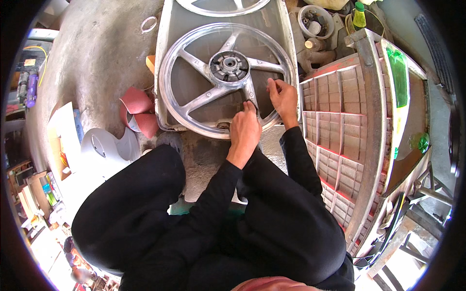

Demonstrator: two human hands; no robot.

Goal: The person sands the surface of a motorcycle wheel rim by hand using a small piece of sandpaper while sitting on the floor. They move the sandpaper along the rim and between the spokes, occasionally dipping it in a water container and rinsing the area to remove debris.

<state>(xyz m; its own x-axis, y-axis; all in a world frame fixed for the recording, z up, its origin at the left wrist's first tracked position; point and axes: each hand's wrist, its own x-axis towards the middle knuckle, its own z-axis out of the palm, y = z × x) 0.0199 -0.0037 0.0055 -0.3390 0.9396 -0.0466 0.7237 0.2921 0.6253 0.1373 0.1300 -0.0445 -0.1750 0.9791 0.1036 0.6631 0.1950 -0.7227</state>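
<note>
A silver alloy motorcycle wheel with several spokes and a dark hub lies flat over a shallow, pale-edged trough of greyish water. My left hand is at the near side of the wheel, its fingers pressed together against a lower spoke. A small dark bit shows at those fingertips, too little to name. Over the right part of the wheel, my right hand is closed with thumb and forefinger close together. Whatever lies between its fingers, if anything, is too small to make out.
Part of a second wheel shows at the trough's far end. Red-brown sheets of abrasive paper curl on the floor at left. A tiled metal-framed panel stands close on the right. Beyond it are a white bucket and a green bottle.
</note>
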